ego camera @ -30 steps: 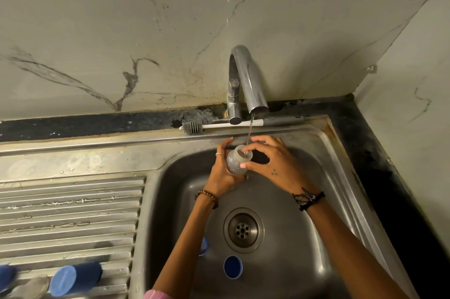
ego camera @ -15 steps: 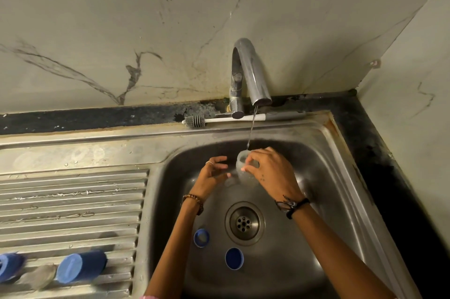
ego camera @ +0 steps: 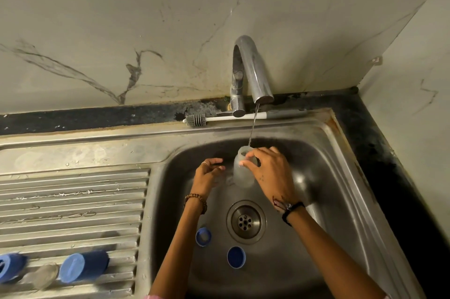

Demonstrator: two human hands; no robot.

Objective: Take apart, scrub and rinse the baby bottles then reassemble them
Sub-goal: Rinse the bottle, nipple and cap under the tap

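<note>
Bottle (ego camera: pixel 243 172) gripped by right hand (ego camera: pixel 270 172) fingers over steel sink (ego camera: pixel 341 177); left hand (ego camera: pixel 207 177) loose.

Pale marble-look wall (ego camera: pixel 170 31) with grey veins rises behind a steel sink (ego camera: pixel 345 177), meeting a second pale wall (ego camera: pixel 414 94) at the right corner. A dark, stained worktop (ego camera: pixel 97 118) strip runs along the wall's foot. A ribbed steel drainboard (ego camera: pixel 73 201) lies left of the basin. Light is dim and warm.
</note>
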